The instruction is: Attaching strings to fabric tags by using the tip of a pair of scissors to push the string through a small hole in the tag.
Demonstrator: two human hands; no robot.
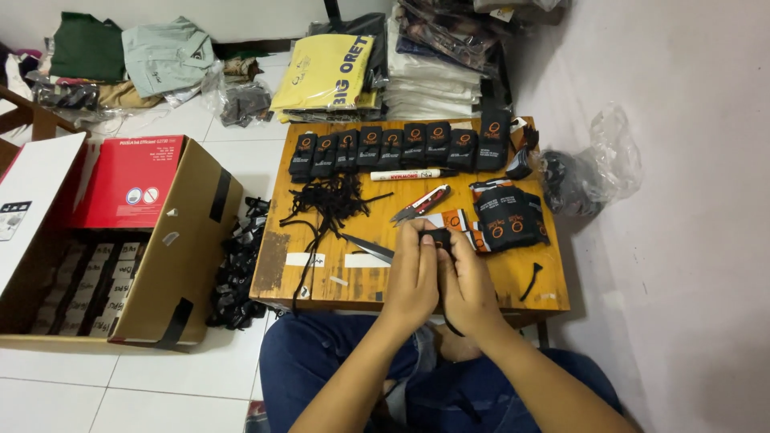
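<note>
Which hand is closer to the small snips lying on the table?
Left. The left hand sits just below the snips; the right hand is further right, nearer the black tag pile.

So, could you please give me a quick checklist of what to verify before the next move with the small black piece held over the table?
1. Both hands on the piece: left hand and right hand meet around the black piece. Ok.
2. Grip on the piece secure: fingers hide most of it. Cannot tell.
3. Cutters within reach: lying just beyond the hands. Ok.
4. Strings tidy: a tangled heap, strands trailing over the table edge. Not ok.
5. Marker capped: too small to see. Cannot tell.
6. Finished row in order: lined up along the far edge. Ok.
</note>
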